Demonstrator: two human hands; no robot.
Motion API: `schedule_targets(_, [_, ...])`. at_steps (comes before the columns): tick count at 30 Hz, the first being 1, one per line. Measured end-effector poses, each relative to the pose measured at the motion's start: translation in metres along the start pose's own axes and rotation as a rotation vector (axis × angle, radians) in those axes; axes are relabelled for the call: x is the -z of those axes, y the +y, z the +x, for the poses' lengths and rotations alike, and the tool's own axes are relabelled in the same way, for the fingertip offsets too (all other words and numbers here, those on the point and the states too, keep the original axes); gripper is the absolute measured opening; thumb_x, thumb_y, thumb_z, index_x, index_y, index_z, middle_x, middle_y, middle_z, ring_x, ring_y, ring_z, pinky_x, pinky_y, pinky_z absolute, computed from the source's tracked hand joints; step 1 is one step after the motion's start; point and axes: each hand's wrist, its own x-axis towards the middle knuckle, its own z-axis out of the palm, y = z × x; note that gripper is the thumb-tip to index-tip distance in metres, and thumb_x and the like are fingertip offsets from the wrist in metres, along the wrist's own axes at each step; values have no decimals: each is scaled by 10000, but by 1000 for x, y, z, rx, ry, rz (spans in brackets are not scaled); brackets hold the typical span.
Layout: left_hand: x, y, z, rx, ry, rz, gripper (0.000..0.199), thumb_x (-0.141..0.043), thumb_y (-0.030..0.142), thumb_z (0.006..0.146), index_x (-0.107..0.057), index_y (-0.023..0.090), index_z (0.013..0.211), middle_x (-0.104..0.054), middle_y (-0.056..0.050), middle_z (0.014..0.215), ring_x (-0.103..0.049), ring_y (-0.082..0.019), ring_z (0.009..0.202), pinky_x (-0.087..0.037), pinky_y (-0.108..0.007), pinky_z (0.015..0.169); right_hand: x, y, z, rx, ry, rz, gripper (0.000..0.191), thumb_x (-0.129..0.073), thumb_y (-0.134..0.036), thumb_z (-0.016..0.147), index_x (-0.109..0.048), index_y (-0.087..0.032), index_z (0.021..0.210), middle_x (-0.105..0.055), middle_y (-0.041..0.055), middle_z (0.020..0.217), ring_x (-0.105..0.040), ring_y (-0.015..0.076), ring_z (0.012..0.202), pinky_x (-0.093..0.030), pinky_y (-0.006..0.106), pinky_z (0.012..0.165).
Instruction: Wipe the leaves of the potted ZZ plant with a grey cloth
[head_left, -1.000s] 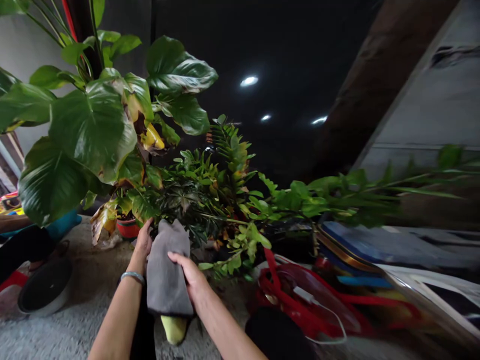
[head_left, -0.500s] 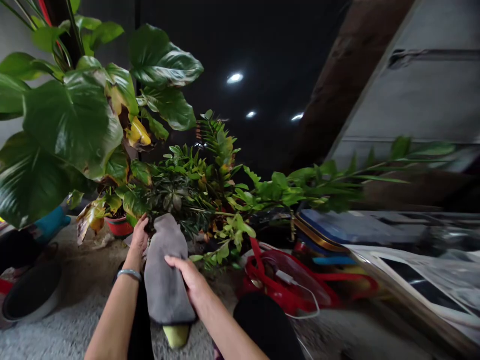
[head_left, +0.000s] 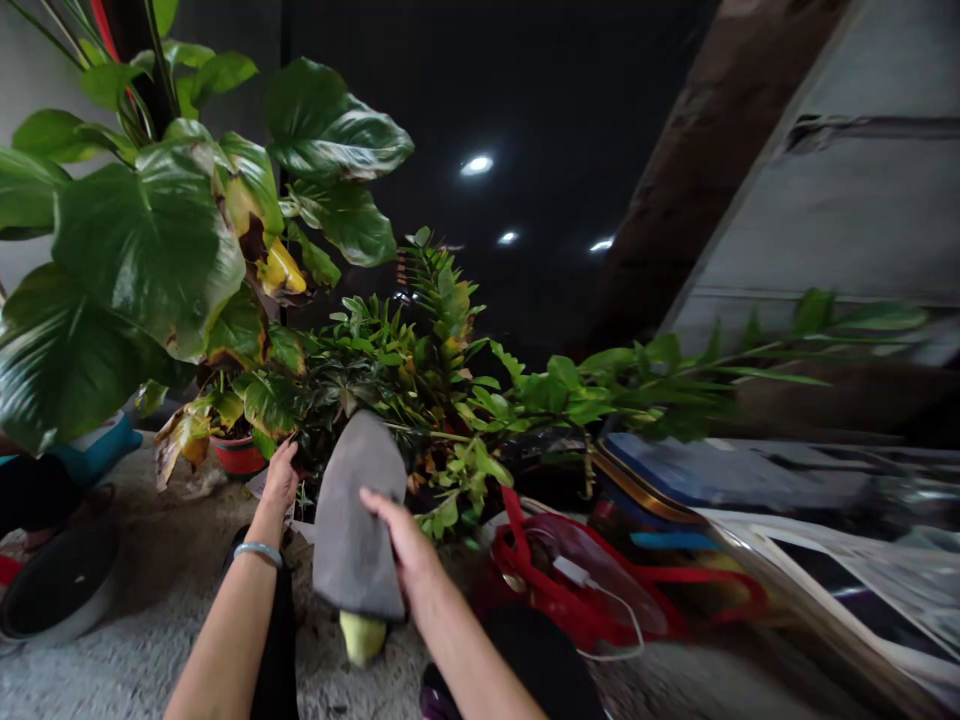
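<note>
My right hand (head_left: 409,548) grips a grey, flat, shovel-shaped piece (head_left: 356,525) by its right edge, thumb on the face. Its narrow end points away into the plants, and a yellow-green end (head_left: 363,637) sticks out at the near side. To the left, my left hand (head_left: 279,480), below a bracelet, reaches in at the lower leaves with its fingers curled. Whatever those fingers hold is hidden. Close by are a small red pot (head_left: 240,454) with a yellowing, big-leaved plant (head_left: 154,240) above it, and a bushy green plant (head_left: 375,345).
On the right lies a red-handled bag (head_left: 600,590) with a white cable (head_left: 626,610). Beside it are a blue container (head_left: 660,480) and a white-framed item (head_left: 840,580). A dark basin (head_left: 64,580) stands at left, near part of another person (head_left: 37,495).
My right hand has moved the grey piece slightly to the right, turning its far end to a pointed outline. My left hand stays in nearly the same place.
</note>
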Motion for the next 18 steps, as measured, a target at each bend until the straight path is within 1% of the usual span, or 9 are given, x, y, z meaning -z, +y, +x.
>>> schedule_targets(2, [1, 0, 2, -5, 11, -17, 271, -700, 170, 814, -740, 174, 1082, -790, -96, 1124, -715, -234, 1094, -563, -355, 946, 10, 30, -15, -120, 10, -37, 227, -852, -414, 535, -724, -235, 588, -751, 102, 600, -718, 305, 590, -585, 427, 629])
schedule_targets(4, [2, 1, 2, 0, 44, -15, 262, -695, 174, 822, -738, 180, 1081, -793, -84, 1109, -726, -226, 1042, -579, -344, 888, 19, 33, -32, -56, 89, -53, 255, -865, -398, 526, -773, -220, 684, -774, 95, 648, -732, 312, 631, -580, 412, 640])
schedule_targets(7, [-1, 4, -1, 12, 73, 0, 220, -678, 169, 842, -732, 199, 1053, -797, -55, 1057, -732, -197, 930, -585, -306, 781, 23, -10, -37, 183, 250, -51, 449, -885, -404, 508, -787, -187, 888, -808, 73, 783, -746, 311, 734, -590, 404, 701])
schedule_targets(9, [-5, 7, -6, 39, 41, 7, 166, -669, 179, 854, -726, 195, 1009, -798, -46, 981, -731, -195, 863, -584, -303, 737, 20, -45, -20, 360, 360, -39, 519, -897, -364, 481, -761, -195, 952, -809, 43, 835, -738, 289, 789, -592, 387, 744])
schedule_targets(11, [-9, 10, -12, 86, 2, 5, 117, -654, 195, 869, -718, 185, 967, -792, -49, 903, -735, -206, 821, -587, -315, 720, 15, -61, 5, 419, 414, 18, 494, -888, -306, 450, -740, -208, 911, -794, 15, 793, -728, 268, 796, -592, 370, 764])
schedule_targets(12, [-11, 11, -15, 109, -9, 3, 104, -642, 199, 878, -714, 182, 952, -789, -52, 871, -738, -209, 805, -590, -321, 717, 12, -59, 16, 367, 417, 60, 447, -874, -286, 443, -727, -213, 859, -781, 8, 744, -727, 265, 786, -595, 367, 763])
schedule_targets(14, [-12, 13, -19, 145, -13, -4, 101, -613, 197, 899, -707, 181, 931, -782, -54, 828, -740, -208, 778, -596, -329, 724, 10, -35, 27, 146, 381, 127, 355, -843, -289, 450, -694, -228, 767, -752, 2, 646, -735, 273, 768, -605, 371, 743])
schedule_targets(16, [-12, 13, -19, 176, -3, -1, 114, -588, 197, 915, -701, 181, 926, -777, -51, 801, -740, -205, 752, -604, -340, 730, 12, 0, 18, -93, 335, 124, 309, -837, -318, 464, -680, -222, 711, -726, 22, 575, -749, 305, 759, -614, 395, 712])
schedule_targets(18, [-10, 11, -16, 211, 1, 7, 120, -585, 202, 921, -701, 181, 943, -777, -51, 791, -745, -210, 753, -611, -352, 741, 17, 24, -5, -227, 273, 78, 315, -858, -337, 465, -690, -197, 692, -723, 50, 556, -754, 328, 737, -617, 421, 696])
